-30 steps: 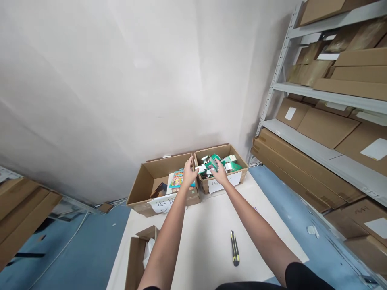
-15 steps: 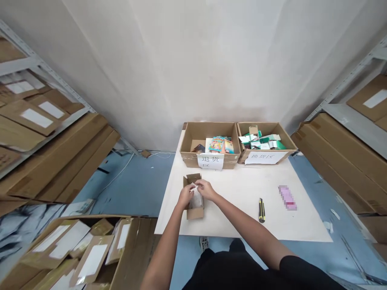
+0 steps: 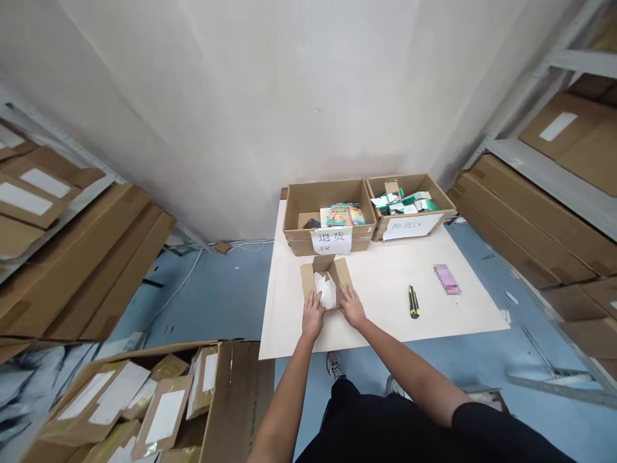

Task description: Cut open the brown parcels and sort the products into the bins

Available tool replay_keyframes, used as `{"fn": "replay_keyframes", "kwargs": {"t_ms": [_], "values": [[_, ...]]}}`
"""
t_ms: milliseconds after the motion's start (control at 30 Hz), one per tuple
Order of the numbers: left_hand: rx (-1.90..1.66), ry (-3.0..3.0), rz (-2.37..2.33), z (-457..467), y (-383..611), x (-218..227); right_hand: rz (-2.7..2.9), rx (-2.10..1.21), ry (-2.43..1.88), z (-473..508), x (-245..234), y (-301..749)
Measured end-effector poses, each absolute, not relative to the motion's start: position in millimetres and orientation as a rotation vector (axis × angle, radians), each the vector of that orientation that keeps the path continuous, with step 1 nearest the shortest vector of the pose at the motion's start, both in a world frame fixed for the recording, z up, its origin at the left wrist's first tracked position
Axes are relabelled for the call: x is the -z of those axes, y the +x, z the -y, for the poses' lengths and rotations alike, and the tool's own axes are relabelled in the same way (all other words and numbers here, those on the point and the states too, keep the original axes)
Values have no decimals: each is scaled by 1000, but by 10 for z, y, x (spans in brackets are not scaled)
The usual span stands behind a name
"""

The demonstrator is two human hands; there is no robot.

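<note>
A small cardboard box (image 3: 343, 275) stands with its flaps up on the white tabletop. Crumpled white paper (image 3: 326, 292) lies inside it and hides whatever is below. My left hand (image 3: 313, 316) grips the box at its near left corner, fingertips by the paper. On the near right corner, my right hand (image 3: 353, 308) holds the box wall, its thumb side toward the opening. A yellow-and-black box cutter (image 3: 413, 302) rests on the table to the right, apart from both hands.
Two larger labelled cartons stand at the back: one (image 3: 295, 239) with booklets, the other (image 3: 380, 230) with green-and-white boxes. A pixelated pink item (image 3: 447, 280) lies at right. A big carton (image 3: 212, 392) of parcels stands lower left. Shelves (image 3: 506, 151) flank both sides.
My hands have moved from the white paper inside the box to the box's near corners. The box now sits turned, its side flaps spread. The view has shifted.
</note>
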State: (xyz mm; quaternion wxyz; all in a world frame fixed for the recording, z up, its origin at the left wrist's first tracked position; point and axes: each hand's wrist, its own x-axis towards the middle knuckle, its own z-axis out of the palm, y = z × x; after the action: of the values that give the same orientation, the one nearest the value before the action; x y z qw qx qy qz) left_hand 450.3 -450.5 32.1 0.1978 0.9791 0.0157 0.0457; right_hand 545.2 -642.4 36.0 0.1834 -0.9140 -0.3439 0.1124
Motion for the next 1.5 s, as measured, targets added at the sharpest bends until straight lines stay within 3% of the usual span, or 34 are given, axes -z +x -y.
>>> {"fn": "replay_keyframes", "kwargs": {"t_ms": [200,400,600,867,1000,1133,1500], "values": [[-372,2735,342,5603,5280,-968,594,291,-2548,7827,-803,5611],[-352,2520,953,8022,5770,-1298,-16,603,-2627,10140,-1021,5112],[-128,2287,1414,10344,5367,-1278,-562,724,-2713,12039,-993,3924],[146,2038,1829,12222,4566,-1251,-1194,630,-2721,13225,-983,2632],[193,2044,1882,12583,4351,-1324,-1441,475,-2626,13449,-1002,2359],[100,2062,1775,12529,4418,-1422,-1459,529,-2558,13535,-961,2304],[-43,2304,1264,11152,5064,-1365,-805,596,-2572,12966,-999,3631]]}}
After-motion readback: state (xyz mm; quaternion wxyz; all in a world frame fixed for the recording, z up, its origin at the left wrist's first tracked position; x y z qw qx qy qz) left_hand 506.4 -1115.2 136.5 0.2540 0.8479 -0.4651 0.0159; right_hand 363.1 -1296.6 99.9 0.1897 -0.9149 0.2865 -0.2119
